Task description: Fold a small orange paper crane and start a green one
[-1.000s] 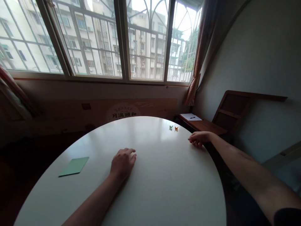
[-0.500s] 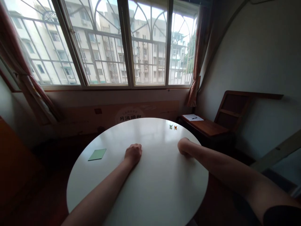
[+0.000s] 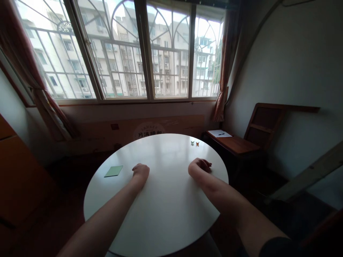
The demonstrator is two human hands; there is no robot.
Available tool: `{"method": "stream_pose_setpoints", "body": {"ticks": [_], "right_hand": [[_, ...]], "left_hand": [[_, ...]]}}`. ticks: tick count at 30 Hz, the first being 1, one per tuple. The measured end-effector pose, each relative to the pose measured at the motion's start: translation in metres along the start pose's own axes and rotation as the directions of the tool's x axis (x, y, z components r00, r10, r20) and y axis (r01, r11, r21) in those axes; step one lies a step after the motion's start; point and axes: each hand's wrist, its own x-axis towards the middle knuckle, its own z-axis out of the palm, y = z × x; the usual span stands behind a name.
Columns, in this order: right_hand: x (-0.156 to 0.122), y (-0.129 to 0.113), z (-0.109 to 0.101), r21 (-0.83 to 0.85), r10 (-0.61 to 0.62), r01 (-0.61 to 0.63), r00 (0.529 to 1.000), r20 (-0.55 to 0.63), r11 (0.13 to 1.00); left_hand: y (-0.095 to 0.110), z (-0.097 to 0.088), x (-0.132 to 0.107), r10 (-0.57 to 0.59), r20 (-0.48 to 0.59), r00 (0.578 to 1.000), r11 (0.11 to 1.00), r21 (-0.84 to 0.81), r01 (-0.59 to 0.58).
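Note:
My left hand (image 3: 141,171) is over the white round table (image 3: 163,214), left of its middle, curled into a loose fist with its back toward me. Nothing shows in it; its palm side is hidden. To its left, apart from it, lies a flat green square (image 3: 113,171). My right hand (image 3: 199,165) bends outward at the wrist on the table's right side. Its fingers point right, partly apart, and I see nothing held. Beyond it, near the far right edge, stand a small green figure (image 3: 192,143) and a small orange figure (image 3: 197,144), side by side.
A wooden chair (image 3: 238,144) beyond the table's right side bears a white paper (image 3: 219,133) with a dark pen on it. Barred windows (image 3: 168,71) and tied curtains (image 3: 48,107) are behind the table. An orange cabinet (image 3: 18,171) stands at the left.
My left hand has moved left, nearer the green square. My right hand has shifted left and turned outward, its fingers now showing. The view has also moved slightly.

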Motion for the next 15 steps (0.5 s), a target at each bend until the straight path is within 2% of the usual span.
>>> {"method": "stream_pose_setpoints", "body": {"ticks": [4,8,12,15], "right_hand": [[0.005,-0.016,0.011,-0.156,0.091,-0.095,0.995,-0.032,0.983],[-0.002,-0.023,0.014,-0.251,0.106,-0.109,0.994,-0.026,0.962],[-0.009,-0.029,0.013,-0.273,0.071,-0.063,0.997,0.019,0.960],[-0.011,-0.035,0.012,-0.214,-0.025,0.046,0.994,0.102,0.976]], "left_hand": [[0.021,0.011,0.011,-0.069,-0.013,0.998,0.995,0.065,0.069],[0.025,0.018,0.020,-0.082,-0.016,0.997,0.989,0.121,0.083],[0.021,0.024,0.025,-0.058,-0.024,0.998,0.984,0.169,0.061],[0.020,0.030,0.029,-0.004,-0.062,0.998,0.982,0.190,0.016]]}}
